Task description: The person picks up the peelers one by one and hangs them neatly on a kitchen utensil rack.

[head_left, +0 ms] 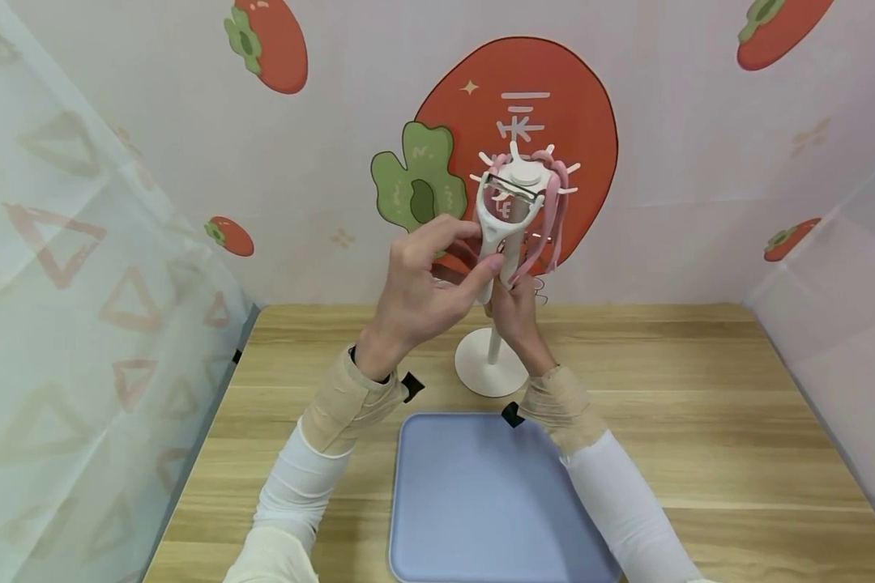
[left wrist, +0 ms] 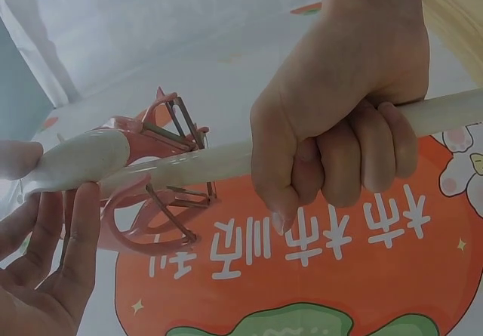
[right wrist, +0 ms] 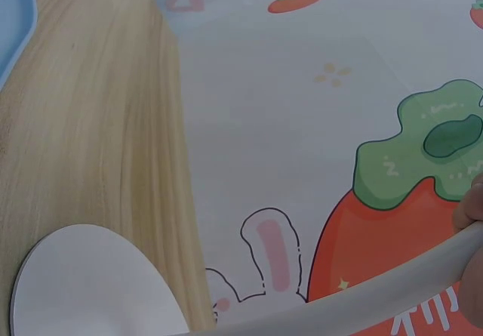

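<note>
My left hand (head_left: 426, 279) pinches the handle of a white Y-shaped peeler (head_left: 492, 233), its blade end up, in front of the top of a white rack. In the left wrist view the thumb and fingers lie on either side of the white handle (left wrist: 83, 158). Lower down, my right hand (head_left: 516, 314) grips the rack's white pole (head_left: 494, 346), with the fingers curled round it in the left wrist view. Pink peelers (head_left: 552, 209) hang from the rack's upturned hooks (head_left: 572, 168). The peeler's blade end overlaps the hooks in the head view.
The rack's round white base (head_left: 481, 372) stands on the wooden table (head_left: 700, 453), behind a blue tray (head_left: 496, 502). A wall sheet (head_left: 663, 243) printed with persimmons rises close behind the rack. Another patterned sheet (head_left: 80, 340) borders the left side.
</note>
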`<state>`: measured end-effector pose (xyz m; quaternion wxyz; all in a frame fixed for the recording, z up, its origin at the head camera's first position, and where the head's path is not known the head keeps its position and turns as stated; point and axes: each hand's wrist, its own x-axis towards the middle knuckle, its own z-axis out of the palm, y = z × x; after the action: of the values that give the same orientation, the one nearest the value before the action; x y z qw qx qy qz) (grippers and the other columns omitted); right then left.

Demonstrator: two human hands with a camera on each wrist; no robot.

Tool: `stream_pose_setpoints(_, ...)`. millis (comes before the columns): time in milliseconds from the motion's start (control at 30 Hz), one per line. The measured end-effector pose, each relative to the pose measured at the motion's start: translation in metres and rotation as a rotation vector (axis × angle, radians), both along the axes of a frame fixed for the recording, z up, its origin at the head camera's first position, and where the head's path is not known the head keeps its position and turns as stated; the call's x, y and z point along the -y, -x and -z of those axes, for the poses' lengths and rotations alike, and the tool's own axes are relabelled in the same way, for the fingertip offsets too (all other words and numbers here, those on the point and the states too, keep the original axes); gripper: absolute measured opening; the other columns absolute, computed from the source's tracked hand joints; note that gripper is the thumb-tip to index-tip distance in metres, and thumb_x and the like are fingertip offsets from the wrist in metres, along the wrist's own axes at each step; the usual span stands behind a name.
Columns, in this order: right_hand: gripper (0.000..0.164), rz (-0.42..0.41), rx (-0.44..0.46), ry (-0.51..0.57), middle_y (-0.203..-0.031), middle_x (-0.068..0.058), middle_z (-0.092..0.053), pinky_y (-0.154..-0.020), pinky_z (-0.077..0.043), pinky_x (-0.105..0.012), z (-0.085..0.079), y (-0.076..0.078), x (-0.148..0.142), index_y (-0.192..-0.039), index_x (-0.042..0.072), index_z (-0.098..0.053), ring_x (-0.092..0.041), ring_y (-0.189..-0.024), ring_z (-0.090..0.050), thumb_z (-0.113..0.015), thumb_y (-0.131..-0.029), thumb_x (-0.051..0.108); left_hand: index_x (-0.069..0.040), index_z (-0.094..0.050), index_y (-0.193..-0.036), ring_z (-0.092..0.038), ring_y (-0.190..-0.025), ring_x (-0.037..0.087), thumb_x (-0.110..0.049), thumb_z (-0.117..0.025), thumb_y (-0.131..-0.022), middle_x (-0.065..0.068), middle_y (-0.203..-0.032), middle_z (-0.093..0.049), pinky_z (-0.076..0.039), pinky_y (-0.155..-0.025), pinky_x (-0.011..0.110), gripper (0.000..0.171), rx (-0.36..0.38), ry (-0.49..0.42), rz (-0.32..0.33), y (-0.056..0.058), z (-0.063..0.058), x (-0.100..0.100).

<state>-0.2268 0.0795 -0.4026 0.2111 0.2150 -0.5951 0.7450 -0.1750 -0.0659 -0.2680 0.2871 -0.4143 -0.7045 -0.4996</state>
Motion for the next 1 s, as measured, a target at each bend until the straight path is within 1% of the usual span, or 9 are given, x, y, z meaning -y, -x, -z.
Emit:
stream_pose_setpoints(133, 0.035, 0.012, 0.010, -0.006, -0.048, 0.010, -0.039, -0.037, -0.025, -0.022, 0.0002, -0.0002, 0.0001, -0.073, 0.012, -0.053, -0.011, -0.037, -0.030, -0.048, -0.107, 0.015, 0.004, -0.071, -0.103, -0.069, -0.073, 0.011, -0.013, -0.078, -0.089, 0.010, -0.089, -0.068, -0.059, -0.062, 0.022, 0.023, -0.001, -0.001, -0.002, -0.0010, 0.0001, -0.0005)
stream_pose_setpoints(233, 0.036, 0.002, 0.007, -0.003, -0.047, 0.010, -0.039, -0.037, -0.024, -0.022, 0.0002, -0.0004, 0.0001, -0.072, 0.012, -0.052, -0.010, -0.037, -0.030, -0.047, -0.107, 0.015, 0.004, -0.070, -0.104, -0.069, -0.073, 0.011, -0.013, -0.077, -0.090, 0.011, -0.090, -0.068, -0.059, -0.062, 0.022, 0.023, 0.002, 0.001, -0.004, -0.0011, -0.0001, -0.0005)
stream_pose_setpoints(467, 0.033, -0.002, 0.008, -0.014, -0.050, 0.008, -0.040, -0.036, -0.026, -0.024, 0.0005, -0.0015, 0.0001, -0.076, 0.007, -0.054, -0.014, -0.037, -0.031, -0.047, -0.107, 0.017, 0.005, -0.070, -0.104, -0.071, -0.071, 0.011, -0.013, -0.076, -0.091, 0.011, -0.091, -0.069, -0.059, -0.062, 0.022, 0.023, 0.018, -0.004, -0.007, -0.0004, 0.0026, -0.0005)
stream_pose_setpoints(633, 0.031, -0.005, 0.003, -0.017, -0.050, 0.009, -0.040, -0.036, -0.026, -0.023, 0.0007, -0.0021, 0.0009, -0.078, 0.008, -0.054, -0.009, -0.036, -0.033, -0.048, -0.107, 0.016, 0.004, -0.070, -0.104, -0.071, -0.072, 0.012, -0.014, -0.076, -0.091, 0.011, -0.090, -0.069, -0.059, -0.062, 0.022, 0.023, 0.022, -0.012, -0.016, -0.0008, 0.0042, -0.0001)
stream_pose_setpoints(867, 0.035, -0.009, -0.023, 0.001, -0.048, 0.010, -0.038, -0.036, -0.023, -0.023, -0.0004, -0.0001, 0.0014, -0.072, 0.011, -0.051, -0.006, -0.036, -0.031, -0.049, -0.107, 0.016, 0.004, -0.070, -0.105, -0.072, -0.074, 0.013, -0.013, -0.076, -0.091, 0.011, -0.090, -0.069, -0.059, -0.063, 0.023, 0.023, 0.013, -0.010, -0.033, 0.0014, 0.0050, -0.0007)
stream_pose_setpoints(967, 0.034, -0.021, -0.025, 0.008, -0.047, 0.010, -0.037, -0.036, -0.022, -0.025, -0.0006, 0.0000, 0.0013, -0.072, 0.010, -0.049, -0.006, -0.036, -0.029, -0.048, -0.106, 0.015, 0.004, -0.070, -0.104, -0.072, -0.074, 0.013, -0.013, -0.076, -0.090, 0.011, -0.090, -0.069, -0.059, -0.063, 0.022, 0.023, 0.012, -0.010, -0.036, 0.0019, 0.0054, -0.0006)
stream_pose_setpoints(1000, 0.035, -0.026, -0.026, 0.008, -0.047, 0.010, -0.036, -0.036, -0.022, -0.026, -0.0005, 0.0002, 0.0013, -0.072, 0.007, -0.048, -0.006, -0.036, -0.029, -0.048, -0.106, 0.016, 0.004, -0.070, -0.104, -0.072, -0.074, 0.013, -0.013, -0.077, -0.090, 0.011, -0.090, -0.069, -0.059, -0.063, 0.022, 0.023, 0.015, -0.011, -0.037, 0.0021, 0.0059, -0.0003)
